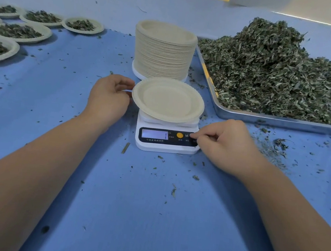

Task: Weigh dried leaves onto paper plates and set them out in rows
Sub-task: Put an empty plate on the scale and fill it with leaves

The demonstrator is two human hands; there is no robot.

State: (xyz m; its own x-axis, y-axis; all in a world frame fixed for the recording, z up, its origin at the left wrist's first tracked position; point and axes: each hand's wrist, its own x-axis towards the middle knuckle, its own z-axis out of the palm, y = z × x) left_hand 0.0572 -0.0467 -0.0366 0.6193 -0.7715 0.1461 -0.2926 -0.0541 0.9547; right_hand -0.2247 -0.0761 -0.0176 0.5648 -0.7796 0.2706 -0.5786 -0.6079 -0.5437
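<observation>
Paper plate (168, 100): empty, sitting on the scale (165, 147).
Left hand (108, 97): pinching the plate's left rim.
Right hand (227, 143): curled, holding nothing, one fingertip on the scale's right-hand button.
Risk: zeroing while that pinch loads the rim would likely skew the weight.
Around: dried leaves (277, 71) heaped in a tray (262, 118) to the right, filled plates (21, 32) far left.
In the way: plate stack (164, 52) close behind the scale, easy to knock.

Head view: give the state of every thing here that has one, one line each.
plate on the scale: empty, sitting on the platform.
scale: on, display lit, reading illegible.
plate stack: upright, unused.
tray: heaped with dried leaves.
filled plates: loaded with leaves, laid out far left.
left hand: fingers pinch the plate's rim.
right hand: curled, one fingertip on a scale button.
</observation>
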